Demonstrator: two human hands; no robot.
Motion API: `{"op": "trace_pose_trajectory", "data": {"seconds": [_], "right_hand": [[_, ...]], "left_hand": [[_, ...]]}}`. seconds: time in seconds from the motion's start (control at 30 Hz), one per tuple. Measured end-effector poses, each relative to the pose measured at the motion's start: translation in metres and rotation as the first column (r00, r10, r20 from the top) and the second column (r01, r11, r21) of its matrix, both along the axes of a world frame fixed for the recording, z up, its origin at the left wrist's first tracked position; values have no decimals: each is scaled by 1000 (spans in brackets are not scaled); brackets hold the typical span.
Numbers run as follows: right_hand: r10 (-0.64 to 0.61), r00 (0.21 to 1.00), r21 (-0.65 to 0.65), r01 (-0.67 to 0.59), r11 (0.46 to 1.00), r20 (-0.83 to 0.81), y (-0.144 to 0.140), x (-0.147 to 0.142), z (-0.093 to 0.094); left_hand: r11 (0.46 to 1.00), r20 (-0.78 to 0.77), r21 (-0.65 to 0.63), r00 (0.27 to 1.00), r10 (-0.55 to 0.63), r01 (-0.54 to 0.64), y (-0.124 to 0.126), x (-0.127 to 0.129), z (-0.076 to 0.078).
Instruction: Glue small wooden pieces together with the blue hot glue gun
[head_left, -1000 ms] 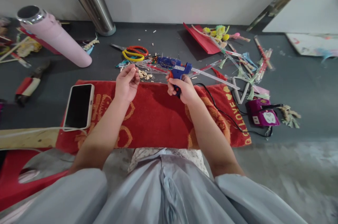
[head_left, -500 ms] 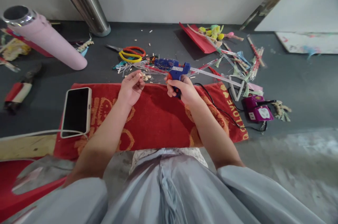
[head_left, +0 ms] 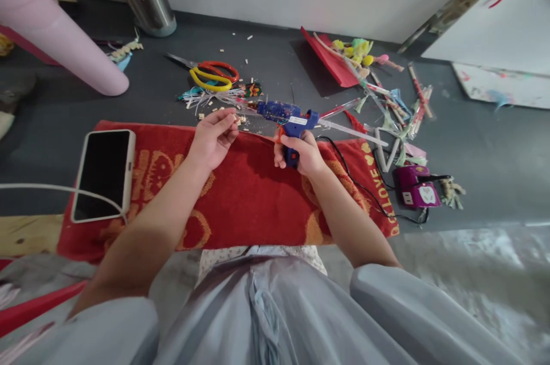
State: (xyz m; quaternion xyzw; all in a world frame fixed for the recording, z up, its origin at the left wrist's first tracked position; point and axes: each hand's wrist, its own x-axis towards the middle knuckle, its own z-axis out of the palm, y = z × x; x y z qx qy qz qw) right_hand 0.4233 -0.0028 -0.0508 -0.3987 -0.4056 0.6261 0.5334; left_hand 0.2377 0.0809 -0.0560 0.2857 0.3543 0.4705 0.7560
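1. Two hands of ours, L hand (head_left: 215, 138) & R hand (head_left: 303, 153), are out above the red towel (head_left: 258, 193).
2. R hand: we've got fingers clenched round the grip of the blue glue gun (head_left: 301, 120), index by the orange trigger. Can't tell if it's pressed.
3. Glue gun's body sits just beyond those fingers; barrel points to our L, nozzle end nr the L fingertips but apart. Pale glue stick (head_left: 352, 131) pokes out the back end, to our R.
4. L hand: thumb & index pinched on a small pale bit (head_left: 235, 117); it's right at the fingertips, mostly covered, so we can't make out its shape. Other fingers loosely curled.
5. Just past those tips we see pale pieces (head_left: 242, 120) scattered on the grey table (head_left: 266, 55), w/ white strands (head_left: 210, 94) & orange/yellow-handled scissors (head_left: 204, 65) farther back.
6. Black cord (head_left: 344, 163) runs from nr our R wrist, over the towel, to the purple box (head_left: 416, 184).
7. Our L side: phone (head_left: 105, 173) screen-up on the towel, white cable (head_left: 92, 194) across it; pink bottle (head_left: 73, 32) behind.
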Motion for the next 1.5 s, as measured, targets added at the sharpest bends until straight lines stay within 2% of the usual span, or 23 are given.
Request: {"op": "trace_pose_trajectory", "data": {"seconds": [0.13,0.33,0.7,1.5], "right_hand": [[-39,999,-13,39,999,-9,-1,-1,-1],[8,1000,-17,-9,1000,-19,-2,-4,-5],[9,998,-29,-11,1000,-60,0,-3,-7],[65,992,-9,-67,998,-109,1,-1,-8]], "left_hand": [[1000,-21,16,1000,20,-19,3,0,-1],[998,-43,41,998,47,-45,5,1,0],[991,-33,118,997,66,-61,5,0,-2],[989,-25,143,998,52,-48,6,-3,-1]]}}
